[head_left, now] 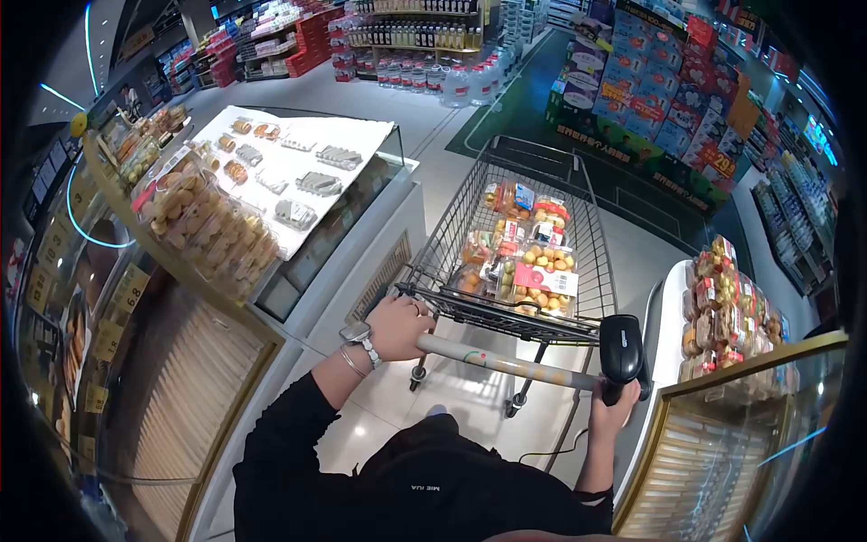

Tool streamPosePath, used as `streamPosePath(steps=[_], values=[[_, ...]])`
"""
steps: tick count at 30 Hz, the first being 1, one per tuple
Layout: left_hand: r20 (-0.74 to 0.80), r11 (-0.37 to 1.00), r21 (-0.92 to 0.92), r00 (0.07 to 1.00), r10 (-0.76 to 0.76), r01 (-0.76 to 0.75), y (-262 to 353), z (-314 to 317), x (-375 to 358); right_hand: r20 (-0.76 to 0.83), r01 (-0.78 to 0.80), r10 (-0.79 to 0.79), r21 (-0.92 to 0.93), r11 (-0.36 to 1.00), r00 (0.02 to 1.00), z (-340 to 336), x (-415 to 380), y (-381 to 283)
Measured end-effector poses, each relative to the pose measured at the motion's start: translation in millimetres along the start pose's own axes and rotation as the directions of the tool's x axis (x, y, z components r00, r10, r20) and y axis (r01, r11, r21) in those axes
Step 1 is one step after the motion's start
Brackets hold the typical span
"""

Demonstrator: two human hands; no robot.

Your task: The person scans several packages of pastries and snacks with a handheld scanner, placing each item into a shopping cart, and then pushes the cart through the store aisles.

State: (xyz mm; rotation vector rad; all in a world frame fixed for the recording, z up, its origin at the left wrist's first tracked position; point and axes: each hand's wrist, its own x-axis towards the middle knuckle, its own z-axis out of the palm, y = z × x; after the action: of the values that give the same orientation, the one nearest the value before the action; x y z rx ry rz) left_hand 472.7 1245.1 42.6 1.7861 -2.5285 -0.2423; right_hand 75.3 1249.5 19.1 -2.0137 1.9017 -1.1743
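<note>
My left hand [397,328] is wrapped round the left end of the shopping cart's handle [506,363]; a watch and a bracelet sit on that wrist. At the handle's right end, my right hand [614,408] is closed around the grip of a black barcode scanner [620,349], whose head points up and away. A cable hangs beside that hand. Inside the wire cart [591,239] lie several clear packs of baked goods, among them a pack with a pink and white label [545,279].
On the left, a counter [348,135] bears trays and piled clear packs [212,226]. Packs of baked goods [722,303] are stacked on a white counter at right. Ahead stand stacked cartons [650,90] and shelves of bottles [420,38]. A person [132,98] is far off at upper left.
</note>
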Motion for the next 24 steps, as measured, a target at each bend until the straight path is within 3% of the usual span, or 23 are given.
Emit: streamPosePath(steps=[2,4,5,10,12,14,18,24], values=[[-0.026,0.999,-0.023,0.999,-0.038,0.037,-12,-2,34,0.015,-0.004,0.004,0.001,1.000,1.000,18,30,4],[0.150,0.977,0.045,0.966,-0.211,0.206,-23,-8,66,-0.015,0.012,-0.012,0.007,1.000,1.000,41,61,12],[0.023,0.984,0.013,0.984,-0.176,0.176,-36,2,82,-0.015,0.034,-0.034,-0.004,0.999,0.999,53,76,23],[0.050,0.970,-0.031,0.970,-0.239,0.241,-72,-9,167,0.021,0.042,-0.043,0.042,0.998,0.999,107,173,48],[0.052,0.966,-0.034,0.966,-0.254,0.256,-82,-10,202,0.120,0.005,-0.011,0.049,0.999,0.993,122,217,50],[0.023,0.957,-0.043,0.958,-0.286,0.287,-90,-12,238,0.059,0.030,-0.033,0.048,0.998,0.998,144,263,64],[0.007,0.945,-0.067,0.947,-0.320,0.320,-103,-10,310,0.231,0.058,-0.069,0.053,0.997,0.970,175,358,90],[0.012,0.908,-0.137,0.917,-0.398,0.395,-122,-17,409,0.330,0.077,-0.115,0.127,0.989,0.937,224,485,119]])
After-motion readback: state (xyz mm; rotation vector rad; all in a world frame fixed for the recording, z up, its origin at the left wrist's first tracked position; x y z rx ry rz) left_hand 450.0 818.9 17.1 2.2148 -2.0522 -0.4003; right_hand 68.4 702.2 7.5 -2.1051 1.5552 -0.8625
